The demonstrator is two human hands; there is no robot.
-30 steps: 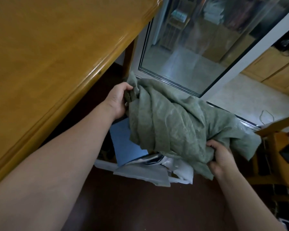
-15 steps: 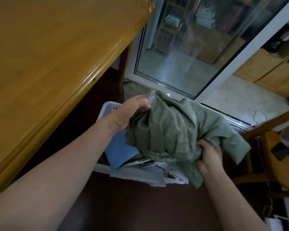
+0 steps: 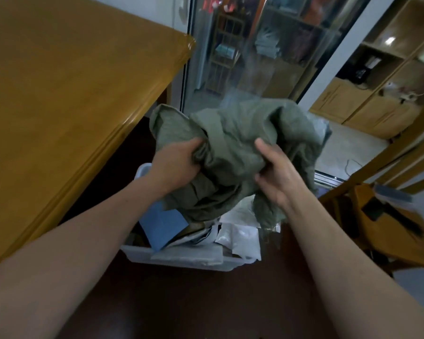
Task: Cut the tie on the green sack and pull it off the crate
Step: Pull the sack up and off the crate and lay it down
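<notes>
The green sack (image 3: 240, 133) is bunched into a crumpled bundle held up above the white plastic crate (image 3: 181, 259) on the dark floor. My left hand (image 3: 176, 165) grips a fold on the bundle's left side. My right hand (image 3: 274, 172) holds the right side, thumb up and fingers tucked into the cloth. The crate's near rim shows below the sack; a blue sheet (image 3: 162, 226) and white plastic bags (image 3: 240, 237) lie inside it. No tie is visible.
A wooden table (image 3: 66, 99) fills the left, its edge close to my left arm. A glass sliding door (image 3: 250, 52) stands behind the crate. A wooden chair (image 3: 392, 216) is at the right, wooden cabinets (image 3: 367, 111) beyond it.
Both hands have drawn closer together, gathering the sack into a tighter bundle and lifting it. More of the crate's rim and contents now show beneath it.
</notes>
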